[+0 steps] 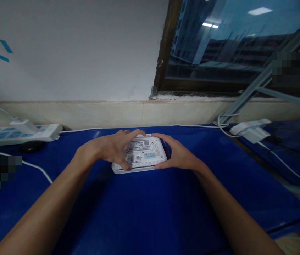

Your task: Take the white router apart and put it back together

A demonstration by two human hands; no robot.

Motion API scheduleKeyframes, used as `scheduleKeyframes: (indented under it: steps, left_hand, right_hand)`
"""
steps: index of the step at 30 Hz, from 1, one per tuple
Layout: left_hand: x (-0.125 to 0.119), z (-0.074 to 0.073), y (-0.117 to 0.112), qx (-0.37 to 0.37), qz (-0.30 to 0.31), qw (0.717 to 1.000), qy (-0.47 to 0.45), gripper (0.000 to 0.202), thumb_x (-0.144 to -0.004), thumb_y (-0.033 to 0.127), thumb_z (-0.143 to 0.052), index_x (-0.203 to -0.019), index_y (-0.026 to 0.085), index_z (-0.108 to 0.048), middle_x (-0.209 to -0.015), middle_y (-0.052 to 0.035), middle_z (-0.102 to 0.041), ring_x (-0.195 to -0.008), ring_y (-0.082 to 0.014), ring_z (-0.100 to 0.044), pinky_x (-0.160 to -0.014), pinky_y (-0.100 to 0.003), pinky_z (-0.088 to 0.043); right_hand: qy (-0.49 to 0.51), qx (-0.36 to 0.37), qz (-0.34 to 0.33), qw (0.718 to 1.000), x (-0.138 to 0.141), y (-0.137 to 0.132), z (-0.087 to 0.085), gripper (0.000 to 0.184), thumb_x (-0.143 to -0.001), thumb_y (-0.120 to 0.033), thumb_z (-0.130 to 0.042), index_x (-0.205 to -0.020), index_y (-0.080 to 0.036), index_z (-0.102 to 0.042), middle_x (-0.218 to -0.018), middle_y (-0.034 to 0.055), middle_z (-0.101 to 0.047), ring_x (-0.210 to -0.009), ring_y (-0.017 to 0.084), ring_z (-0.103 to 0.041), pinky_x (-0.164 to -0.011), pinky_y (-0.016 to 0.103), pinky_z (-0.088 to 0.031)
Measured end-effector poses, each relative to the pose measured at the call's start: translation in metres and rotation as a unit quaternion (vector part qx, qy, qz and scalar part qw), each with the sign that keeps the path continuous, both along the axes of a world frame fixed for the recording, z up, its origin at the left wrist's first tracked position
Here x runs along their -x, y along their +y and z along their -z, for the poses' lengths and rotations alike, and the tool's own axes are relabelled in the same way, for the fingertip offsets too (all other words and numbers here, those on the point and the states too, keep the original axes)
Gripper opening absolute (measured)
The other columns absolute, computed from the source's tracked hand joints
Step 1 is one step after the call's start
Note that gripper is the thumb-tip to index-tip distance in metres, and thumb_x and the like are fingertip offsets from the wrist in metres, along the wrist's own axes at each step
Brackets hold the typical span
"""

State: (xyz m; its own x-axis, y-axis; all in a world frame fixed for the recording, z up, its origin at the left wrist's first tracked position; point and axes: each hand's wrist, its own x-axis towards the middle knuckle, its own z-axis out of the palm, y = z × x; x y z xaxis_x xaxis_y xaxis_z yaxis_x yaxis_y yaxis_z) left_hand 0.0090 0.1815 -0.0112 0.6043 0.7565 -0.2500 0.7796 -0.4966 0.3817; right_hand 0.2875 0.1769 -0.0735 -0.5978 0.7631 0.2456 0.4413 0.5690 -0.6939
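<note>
While the device (152,155) is showing its label (138,145) on or just above the counter (144,212), the left hand (115,147) and right hand (180,154) are gripping its 2 ends, apparently steadying it.

- Viewpoint: head-worn camera, above and behind both hands (113,147).
- Direction: forward and down across the bench (136,209), toward the wall (86,53) and the window (205,53) at upper right.
- Range: near; the hands sit slightly below frame centre.
</note>
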Motion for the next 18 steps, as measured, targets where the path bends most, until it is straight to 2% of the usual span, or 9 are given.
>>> scheduleKeyframes:
  steps: [4,7,10,13,16,18]
  left_hand:
    - [-0.001,-0.006,-0.002,0.005,0.002,1.0,0.002,0.118,-0.058,0.039,-0.085,-0.156,0.039,-0.018,-0.136,-0.0086,-0.05,-0.122,-0.0347,-0.053,-0.098,-0.045,-0.047]
    - [0.002,-0.012,-0.005,0.0,-0.001,1.0,-0.014,0.115,-0.06,0.035,-0.082,-0.157,0.04,-0.02,-0.138,-0.0079,-0.048,-0.121,-0.0329,-0.053,-0.099,-0.042,-0.047]
    - [0.008,-0.02,-0.007,-0.02,0.021,0.998,-0.052,0.11,-0.063,0.035,-0.08,-0.157,0.039,-0.023,-0.143,-0.0068,-0.046,-0.126,-0.0323,-0.05,-0.104,-0.042,-0.045]
    - [0.011,-0.026,-0.009,-0.067,0.05,0.993,-0.086,0.098,-0.068,0.033,-0.077,-0.155,0.036,-0.031,-0.147,-0.0059,-0.045,-0.133,-0.0321,-0.044,-0.11,-0.042,-0.04]
    - [0.008,-0.033,-0.011,-0.091,0.06,0.988,-0.11,0.071,-0.078,0.023,-0.065,-0.146,0.034,-0.047,-0.142,-0.0029,-0.055,-0.128,-0.0267,-0.052,-0.107,-0.036,-0.042]
    - [0.007,-0.038,-0.012,-0.101,0.064,0.986,-0.117,0.059,-0.079,0.015,-0.057,-0.135,0.033,-0.058,-0.133,-0.0005,-0.064,-0.12,-0.023,-0.06,-0.102,-0.032,-0.044]
  right_hand:
    - [0.023,-0.003,0.004,1.0,0.003,-0.002,-0.004,0.095,-0.058,-0.047,-0.091,-0.142,-0.03,-0.049,-0.146,0.0075,-0.054,-0.133,0.032,-0.05,-0.113,0.05,-0.038]
    - [0.059,-0.022,0.014,0.998,0.005,-0.005,-0.01,0.086,-0.059,-0.045,-0.091,-0.134,-0.028,-0.053,-0.139,0.0071,-0.057,-0.128,0.031,-0.054,-0.11,0.047,-0.041]
    - [0.092,-0.02,0.051,0.994,0.006,-0.005,-0.012,0.08,-0.059,-0.045,-0.091,-0.128,-0.028,-0.055,-0.136,0.0072,-0.06,-0.125,0.031,-0.055,-0.109,0.048,-0.041]
    - [0.155,0.038,0.069,0.985,0.007,-0.002,-0.008,0.075,-0.06,-0.044,-0.091,-0.123,-0.027,-0.054,-0.128,0.0077,-0.064,-0.12,0.029,-0.06,-0.105,0.046,-0.046]
    - [0.209,0.123,0.063,0.968,0.009,0.001,-0.004,0.069,-0.063,-0.044,-0.089,-0.119,-0.027,-0.052,-0.124,0.007,-0.066,-0.118,0.027,-0.062,-0.104,0.046,-0.048]
    - [0.224,0.167,0.057,0.958,0.011,0.002,-0.004,0.065,-0.065,-0.047,-0.086,-0.118,-0.028,-0.052,-0.124,0.0068,-0.067,-0.119,0.027,-0.063,-0.106,0.045,-0.048]
